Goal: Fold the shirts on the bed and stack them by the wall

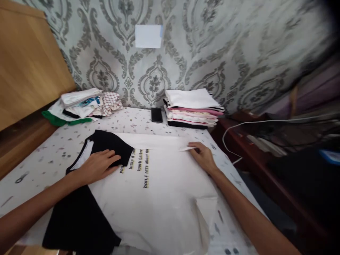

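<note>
A white T-shirt with black sleeves and dark printed lettering lies flat on the patterned sheet, its collar toward the left. Its far side is folded over in a long strip, and the far black sleeve is turned inward on top. My left hand rests on that sleeve near the collar, fingers stretched out. At the other end of the folded strip, my right hand pinches the shirt's hem edge between thumb and fingers. A corner of the hem nearer me is flipped up.
A neat stack of folded clothes stands at the back right, beside a black phone. A looser pile of clothes sits at the back left by a wooden panel. A white cable hangs along the right edge.
</note>
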### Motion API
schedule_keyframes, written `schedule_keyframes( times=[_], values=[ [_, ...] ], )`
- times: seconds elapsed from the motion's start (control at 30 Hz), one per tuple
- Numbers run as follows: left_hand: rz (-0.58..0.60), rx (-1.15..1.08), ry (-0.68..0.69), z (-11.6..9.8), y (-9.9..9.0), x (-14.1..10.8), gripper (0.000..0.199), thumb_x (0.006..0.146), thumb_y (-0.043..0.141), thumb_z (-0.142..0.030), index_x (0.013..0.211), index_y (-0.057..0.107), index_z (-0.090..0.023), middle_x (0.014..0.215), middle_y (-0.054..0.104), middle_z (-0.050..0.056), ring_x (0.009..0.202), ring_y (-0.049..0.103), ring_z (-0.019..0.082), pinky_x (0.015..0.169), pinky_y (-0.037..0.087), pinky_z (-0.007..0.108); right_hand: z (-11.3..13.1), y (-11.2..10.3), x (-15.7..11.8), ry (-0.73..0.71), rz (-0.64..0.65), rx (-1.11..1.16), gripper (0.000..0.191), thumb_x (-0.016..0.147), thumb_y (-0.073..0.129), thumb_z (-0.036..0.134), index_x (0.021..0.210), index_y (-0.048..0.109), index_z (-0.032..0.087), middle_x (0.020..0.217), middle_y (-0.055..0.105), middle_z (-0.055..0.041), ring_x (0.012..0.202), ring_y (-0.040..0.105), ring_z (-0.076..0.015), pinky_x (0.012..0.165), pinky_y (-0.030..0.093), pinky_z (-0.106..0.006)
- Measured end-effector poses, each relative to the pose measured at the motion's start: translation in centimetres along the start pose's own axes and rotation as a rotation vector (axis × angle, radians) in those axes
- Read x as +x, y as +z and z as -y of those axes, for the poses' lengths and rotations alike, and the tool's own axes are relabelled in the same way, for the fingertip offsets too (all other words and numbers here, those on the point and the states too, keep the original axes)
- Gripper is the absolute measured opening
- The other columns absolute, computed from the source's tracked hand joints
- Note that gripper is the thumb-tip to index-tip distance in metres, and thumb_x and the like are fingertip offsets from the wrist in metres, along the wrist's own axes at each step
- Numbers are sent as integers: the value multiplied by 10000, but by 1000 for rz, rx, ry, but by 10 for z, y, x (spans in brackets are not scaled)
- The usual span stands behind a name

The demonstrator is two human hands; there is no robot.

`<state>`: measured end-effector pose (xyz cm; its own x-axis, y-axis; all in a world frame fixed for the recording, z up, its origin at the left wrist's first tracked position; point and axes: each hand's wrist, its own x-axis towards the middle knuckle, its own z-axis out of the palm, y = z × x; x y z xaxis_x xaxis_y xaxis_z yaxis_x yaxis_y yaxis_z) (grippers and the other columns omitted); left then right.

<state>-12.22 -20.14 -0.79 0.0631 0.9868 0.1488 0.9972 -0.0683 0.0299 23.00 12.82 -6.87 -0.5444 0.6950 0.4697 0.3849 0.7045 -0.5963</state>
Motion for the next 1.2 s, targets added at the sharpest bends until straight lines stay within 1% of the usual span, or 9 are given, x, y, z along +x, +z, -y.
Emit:
schedule_keyframes(
  times=[0.23,0.4,0.47,0.57,0.67,0.77,0.9,1.07,1.2],
  values=[
    [104,-274,-179,12,-9,4,469,979,367,-592,1018,698,-263,1016,743,37,890,701,237,704,500,281,3,-10,-5,-77,79,-156,267,816,475,125,904,709,220,1107,724,-85,1055,675,-238,945,532,-426],
    [175,-302,-245,17,-10,10,419,975,362,-579,888,609,-252,690,658,-16,611,623,190,555,411,265,8,-24,0,-16,157,-313,417,716,422,-5,893,726,218,1128,742,-57,1133,654,-244,1018,499,-437],
    [136,-257,-263,14,-8,19,380,977,364,-553,895,566,-242,618,595,-32,552,579,181,536,392,270,9,-25,9,13,138,-337,422,709,425,0,896,735,216,1154,740,-60,1131,661,-260,1026,494,-457],
    [-39,-211,-272,5,-4,40,317,985,367,-456,1034,570,-218,831,687,22,733,655,200,688,492,312,11,-11,28,16,140,-315,419,806,402,69,1015,737,208,1189,732,-81,1133,669,-269,1030,497,-469],
    [-157,-152,-205,-1,9,66,385,1000,351,-365,1267,532,-155,1275,653,147,1197,604,240,1011,466,386,13,17,41,-26,235,-348,420,932,380,236,1236,669,211,1321,672,-97,1255,607,-270,1085,463,-460],
    [-53,-48,-207,12,27,82,528,1012,362,-392,1437,415,-83,1513,468,216,1433,410,268,1156,343,423,12,43,43,-60,314,-457,499,972,360,402,1382,563,201,1480,544,-116,1406,462,-292,1146,391,-505],
    [82,46,-438,49,43,71,704,1006,343,-541,1485,371,-26,1581,331,274,1506,259,347,1196,242,527,5,56,38,-63,312,-553,553,989,290,446,1435,502,197,1530,485,-125,1439,414,-294,1151,373,-536],
    [140,37,-682,95,39,41,819,989,272,-625,1529,314,-12,1612,246,273,1525,188,364,1195,203,584,5,56,38,-50,316,-581,569,989,292,479,1448,487,206,1538,474,-128,1447,399,-309,1143,376,-551],
    [168,21,-745,109,34,32,816,989,208,-629,1565,252,-53,1640,195,236,1539,149,344,1183,191,620,11,56,39,-31,338,-573,577,995,297,484,1455,478,186,1539,466,-152,1448,392,-326,1150,360,-559]
  ],
)
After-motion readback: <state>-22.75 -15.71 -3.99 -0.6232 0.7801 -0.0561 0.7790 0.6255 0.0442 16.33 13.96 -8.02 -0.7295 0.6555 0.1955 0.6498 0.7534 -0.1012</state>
